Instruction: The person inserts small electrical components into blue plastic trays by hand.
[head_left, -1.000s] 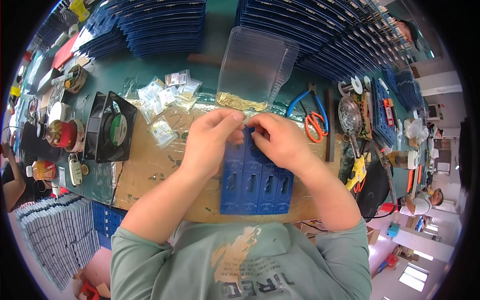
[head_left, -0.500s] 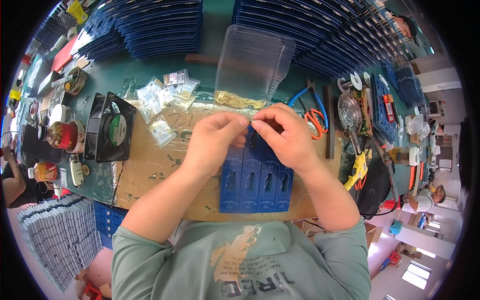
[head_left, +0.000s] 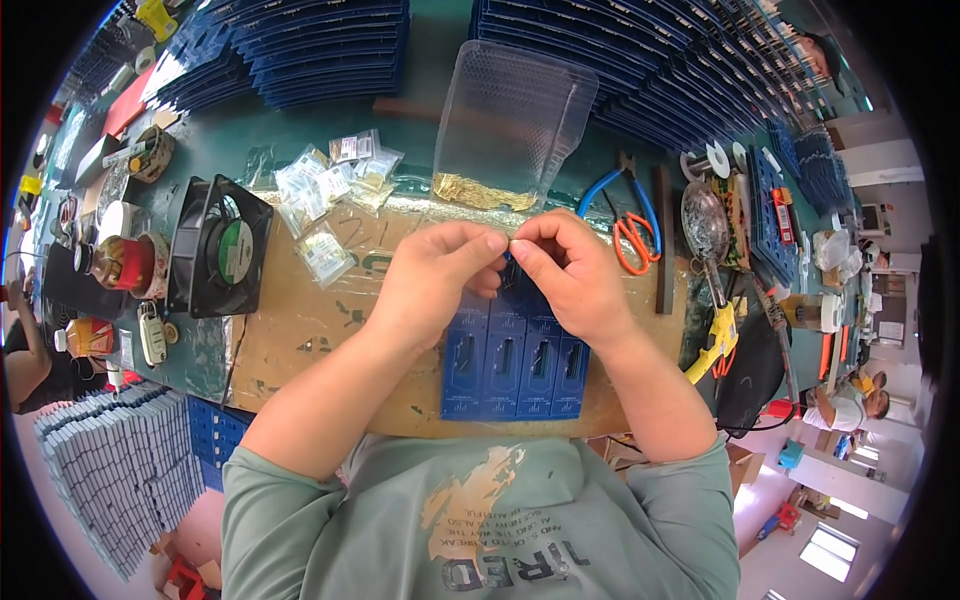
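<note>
Head view: nearest us, at six o'clock, a blue panel lies on the tabletop. Over it, our left hand and right hand, slightly apart a second ago, now meet, fingers pinched, probably for fine joint work; anything gripped is indistinguishable. Beyond, at twelve o'clock, a clear tray holds gold pieces.

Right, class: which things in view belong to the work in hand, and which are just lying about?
Likely in use:
blue rectangular slotted panel, partly beneath the left hand and right hand;
clear plastic tray of small gold pieces, just beyond the hands.

Seemingly lying about:
square black fan;
blue-handled metal pliers;
straight dark-brown bar.
</note>
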